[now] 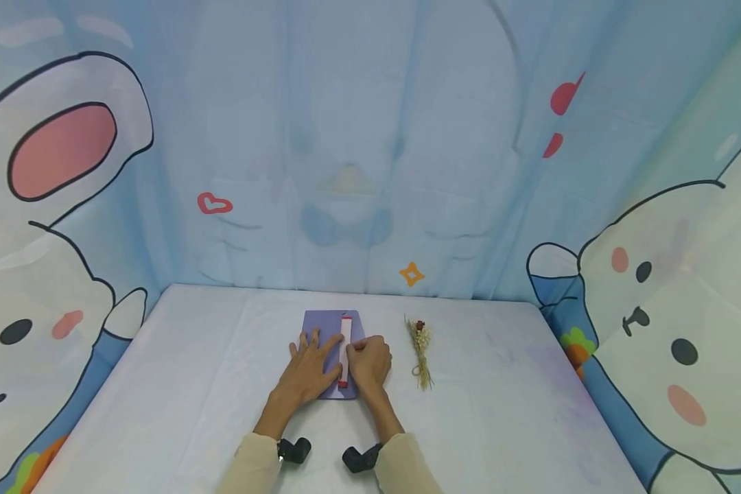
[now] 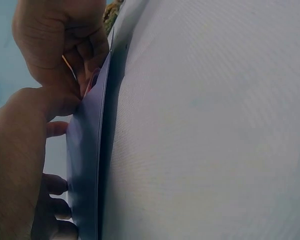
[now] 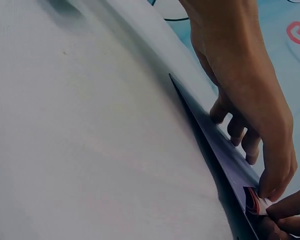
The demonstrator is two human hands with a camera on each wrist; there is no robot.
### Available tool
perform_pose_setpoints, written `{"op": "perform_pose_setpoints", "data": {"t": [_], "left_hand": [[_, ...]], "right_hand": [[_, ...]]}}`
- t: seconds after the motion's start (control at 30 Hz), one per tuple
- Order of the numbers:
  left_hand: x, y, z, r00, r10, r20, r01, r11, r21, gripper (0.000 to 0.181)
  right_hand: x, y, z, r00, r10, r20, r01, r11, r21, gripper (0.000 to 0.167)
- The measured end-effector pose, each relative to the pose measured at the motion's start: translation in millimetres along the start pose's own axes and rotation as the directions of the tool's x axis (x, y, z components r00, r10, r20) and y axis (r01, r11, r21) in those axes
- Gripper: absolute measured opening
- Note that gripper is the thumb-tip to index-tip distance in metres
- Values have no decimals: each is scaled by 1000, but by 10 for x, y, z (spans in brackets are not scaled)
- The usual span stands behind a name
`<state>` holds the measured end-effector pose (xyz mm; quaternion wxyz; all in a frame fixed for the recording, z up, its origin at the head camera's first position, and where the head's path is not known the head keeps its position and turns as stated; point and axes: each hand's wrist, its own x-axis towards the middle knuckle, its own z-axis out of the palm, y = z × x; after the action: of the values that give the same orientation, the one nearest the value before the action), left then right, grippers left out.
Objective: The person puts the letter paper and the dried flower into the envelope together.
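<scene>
A purple card lies flat on the white table. Along its right half runs a narrow white folded paper strip with red ends; its layered red and white end shows in the right wrist view. With fingers spread, my left hand rests on the card, the thumb and index finger against the strip's left side. My right hand has curled fingers and pinches the strip's right edge. In the left wrist view the right hand partly hides the strip.
A small bunch of dried flowers lies to the right of the card. Behind the white table hangs a blue curtain with cartoon rabbits. Black wrist devices sit below the hands.
</scene>
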<state>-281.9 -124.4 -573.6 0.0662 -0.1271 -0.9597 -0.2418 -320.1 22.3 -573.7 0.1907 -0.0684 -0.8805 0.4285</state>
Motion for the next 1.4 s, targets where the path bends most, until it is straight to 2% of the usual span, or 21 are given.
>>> {"op": "perform_pose_setpoints", "data": {"t": [0.3,0.57,0.77,0.97,1.4], "left_hand": [[-6,-5,10,999,29,-43,-30,999,-27,60],[6,1,-6,1000,8,-14,-8,1000,1,59],[6,-3,3,1000,-1,2,1,1000,-15,61],[10,-2,5,1000,12,3,-12,1000,3,61],[4,-19,-20,1000,14,7,-14,1000,7,61]], "right_hand": [[-39,-58,30,1000,-1,1,1,1000,12,5],[-49,-77,57,1000,11,16,-11,1000,17,6],[-70,-93,59,999,15,38,-16,999,28,6],[-92,-113,63,999,-6,35,5,1000,17,5],[-68,-133,67,994,-60,94,59,998,6,7]]}}
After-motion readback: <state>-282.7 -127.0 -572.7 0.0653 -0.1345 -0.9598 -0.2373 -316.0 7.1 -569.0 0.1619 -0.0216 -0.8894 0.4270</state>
